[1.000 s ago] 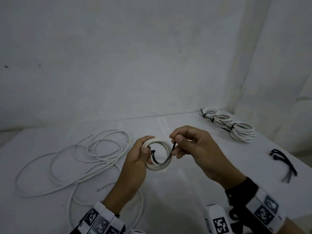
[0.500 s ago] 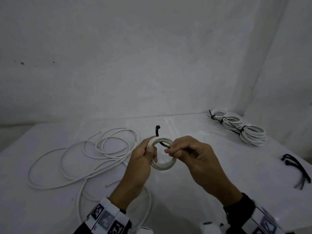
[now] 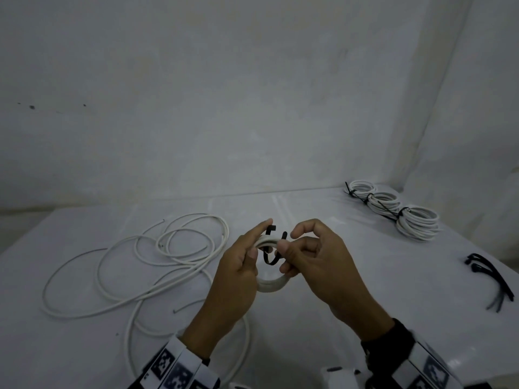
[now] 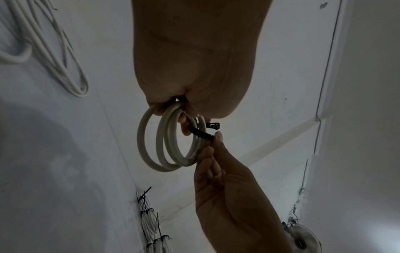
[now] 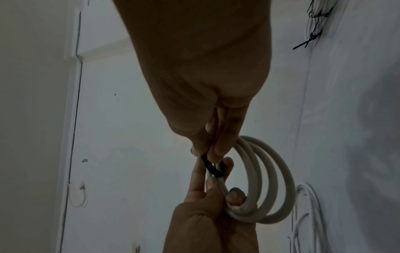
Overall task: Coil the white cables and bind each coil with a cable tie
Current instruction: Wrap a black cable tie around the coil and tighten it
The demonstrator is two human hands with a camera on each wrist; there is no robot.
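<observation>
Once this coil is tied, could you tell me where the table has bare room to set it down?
Bare table lies right of the hands, between the three tied coils at the far right and the spare black ties near the right edge. The left side is crowded with loose white cable.

no readable text; only black-and-white square code markers on the wrist bands below the hands, which spell nothing.
</observation>
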